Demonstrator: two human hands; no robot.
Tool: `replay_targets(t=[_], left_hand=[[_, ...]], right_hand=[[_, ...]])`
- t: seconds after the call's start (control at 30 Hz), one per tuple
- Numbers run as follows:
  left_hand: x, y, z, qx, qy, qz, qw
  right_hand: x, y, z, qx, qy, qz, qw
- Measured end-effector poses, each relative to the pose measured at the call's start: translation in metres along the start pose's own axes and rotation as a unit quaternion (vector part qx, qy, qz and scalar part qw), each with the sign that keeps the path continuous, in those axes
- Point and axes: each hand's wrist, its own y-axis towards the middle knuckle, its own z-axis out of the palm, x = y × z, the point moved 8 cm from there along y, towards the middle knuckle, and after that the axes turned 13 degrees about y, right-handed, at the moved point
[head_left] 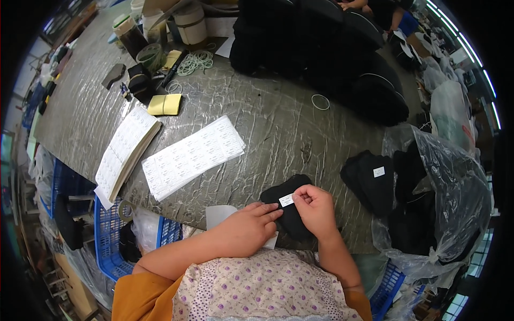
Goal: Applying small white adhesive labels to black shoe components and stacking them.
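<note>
Evidently, right hand (303, 200): pinched label (286, 201), lower centre.
Left hand (250, 224): fingers lay extended on cloth (293, 221).
Cloth: seemed best kept flat.

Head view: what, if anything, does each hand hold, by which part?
Right hand: seemingly the white label, by its right end. Left hand: nothing, resting on black fabric.

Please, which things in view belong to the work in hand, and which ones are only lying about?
Seem to belong:
- black cloth piece under the left hand
- white label at the right hand
- printed sheets
- black pieces at right, topped by a similar label

Probably just lying about:
- pale bands
- yellow packet
- green-lidded jar
</note>
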Motion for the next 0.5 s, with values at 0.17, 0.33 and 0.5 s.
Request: replay_targets(t=[0.17,0.33,0.5], left_hand=[[0.0043,0.0003,-0.0009,-0.002,-0.009,-0.002,1.000],[0.0058,0.0018,0.0015,0.008,0.001,0.006,1.000],[0.0058,0.0026,0.0017,0.008,0.000,0.010,1.000]], right_hand=[[0.0013,0.0026,0.0027,-0.003,-0.019,-0.016,1.000],[0.0002,0.0049,0.0029,-0.009,-0.027,-0.016,0.999],[-0.0006,0.0055,0.0026,-0.013,-0.043,-0.011,0.999]])
